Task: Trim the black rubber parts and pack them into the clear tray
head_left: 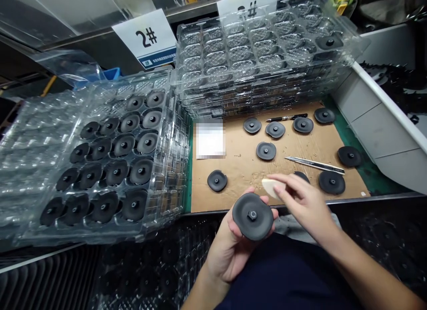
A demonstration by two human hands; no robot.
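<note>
My left hand [233, 252] holds a black disc-shaped part [252, 216] by its edges, with the small raised hub in its middle facing up. Just above and to the right, my right hand [305, 203] pinches a thin cream-coloured pad [272, 187] between thumb and fingers. The pad is apart from the disc. On the cardboard sheet [233, 163] beyond my hands lie several more black discs, such as one black disc [217, 180] at the left and another black disc [331, 182] at the right. One disc is partly hidden behind my right hand.
A clear plastic tray [71, 167] on the left carries rows of black discs. Stacked clear trays [240, 56] stand at the back. A craft knife [315, 164], a pen [287, 118] and a paper slip [210, 141] lie on the cardboard. A white wall [383, 123] borders the right.
</note>
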